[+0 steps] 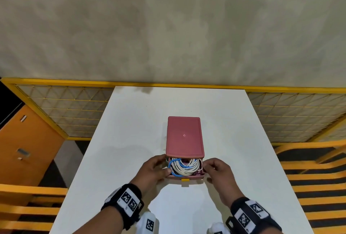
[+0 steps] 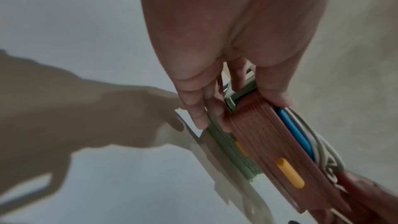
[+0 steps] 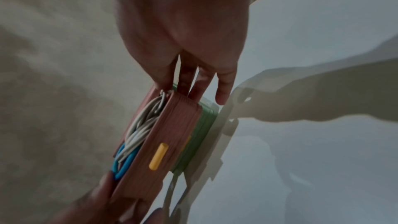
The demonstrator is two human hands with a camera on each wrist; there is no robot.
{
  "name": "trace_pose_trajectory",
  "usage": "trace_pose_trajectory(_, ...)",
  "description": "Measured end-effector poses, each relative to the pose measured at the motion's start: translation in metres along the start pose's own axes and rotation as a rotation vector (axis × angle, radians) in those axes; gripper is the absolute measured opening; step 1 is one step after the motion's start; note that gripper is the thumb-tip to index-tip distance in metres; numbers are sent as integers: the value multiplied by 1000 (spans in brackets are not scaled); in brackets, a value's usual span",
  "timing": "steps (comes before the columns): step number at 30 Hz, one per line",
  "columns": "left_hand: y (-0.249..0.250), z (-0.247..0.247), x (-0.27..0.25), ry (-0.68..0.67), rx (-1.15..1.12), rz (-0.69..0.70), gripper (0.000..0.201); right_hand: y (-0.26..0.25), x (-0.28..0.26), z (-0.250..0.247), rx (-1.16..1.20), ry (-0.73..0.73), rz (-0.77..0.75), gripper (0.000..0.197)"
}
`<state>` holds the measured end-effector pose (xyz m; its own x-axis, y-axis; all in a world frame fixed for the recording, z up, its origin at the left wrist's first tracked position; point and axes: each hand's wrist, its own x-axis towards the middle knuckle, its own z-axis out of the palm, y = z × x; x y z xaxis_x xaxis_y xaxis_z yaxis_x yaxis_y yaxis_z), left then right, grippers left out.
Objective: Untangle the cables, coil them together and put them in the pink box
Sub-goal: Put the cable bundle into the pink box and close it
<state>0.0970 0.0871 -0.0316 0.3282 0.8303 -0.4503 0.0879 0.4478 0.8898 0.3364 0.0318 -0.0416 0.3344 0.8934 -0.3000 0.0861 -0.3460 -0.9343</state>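
Mid-table, left hand and right hand gripping pink box drawer corners, cables inside.

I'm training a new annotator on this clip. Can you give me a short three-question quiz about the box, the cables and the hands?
1. True or false: the coiled cables lie in the pulled-out pink drawer.
2. Which colours are the cables? A) white and blue B) black and red C) all green
3. Fill in: the tab on the drawer front is ____.

Key: 1 true; 2 A; 3 yellow. The left hand and right hand hold the drawer's two sides.
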Motion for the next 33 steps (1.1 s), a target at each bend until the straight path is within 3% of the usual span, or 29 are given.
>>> trace_pose_trajectory(4, -2, 3, 11, 46, -86, -156, 41, -6, -1, 2, -42, 0, -37, 14)
trace_pose_trajectory(9, 4, 14, 20, 101, -36, -297, 22, -9, 3, 5, -246, 29, -186, 21)
trace_pose_trajectory(12, 5, 20, 26, 170, 89, -274, 25, -13, 4, 10, -372, 38, -296, 26)
trace_pose_trajectory(17, 2, 22, 17, 151, 137, -114, 31, -7, -3, -4, -278, -63, -302, 22)
trace_pose_trajectory(19, -1, 16, 13, 97, 130, -61, 53, -6, -10, -13, -254, -137, -219, 44)
trace_pose_trajectory(22, -5, 5, 9, 12, 154, -25, 109, 1, -9, -20, -330, -296, -75, 118)
trace_pose_trajectory(24, -1, 6, 5, -74, 199, 16, 124, -1, -7, -18, -374, -363, -43, 130)
trace_pose_trajectory(26, 5, 15, 5, -126, 196, 105, 97, -6, -5, -11, -281, -413, -65, 110)
trace_pose_trajectory(28, 8, 25, 6, -86, 173, 192, 71, -10, -5, -1, -171, -386, -91, 82)
trace_pose_trajectory(30, 5, 33, 10, 4, 168, 227, 67, -7, -6, 8, -121, -277, -93, 79)
trace_pose_trajectory(33, -5, 35, 17, 75, 168, 197, 80, -1, -5, 15, -49, -196, -58, 81)
